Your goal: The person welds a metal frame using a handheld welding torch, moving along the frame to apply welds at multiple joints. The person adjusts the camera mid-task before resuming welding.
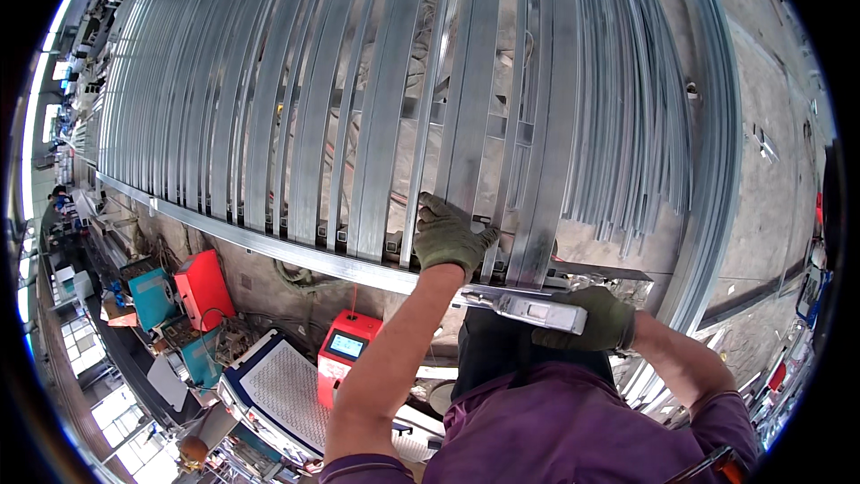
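Both my hands wear dark green work gloves. My left hand point(452, 237) lies with its fingers apart over a flat grey metal tube point(466, 125), near the tube's front end. My right hand point(596, 321) is closed around a silver, long and narrow metal tool point(537, 312) with a pale rectangular patch on its side; its exact kind I cannot make out. The tool reaches left from the glove, along the outer side of the front metal rail point(296, 252). Parallel metal tubes run away from that rail, and another wide tube point(546, 125) lies right of my left hand.
Bundles of thin metal profiles point(627, 108) lie at the right, with a further bent-looking stack point(717, 125) beyond. At the lower left stand a red machine with a screen point(348, 346), a white and blue cabinet point(278, 385) and a red box point(204, 289). Cables trail on the floor.
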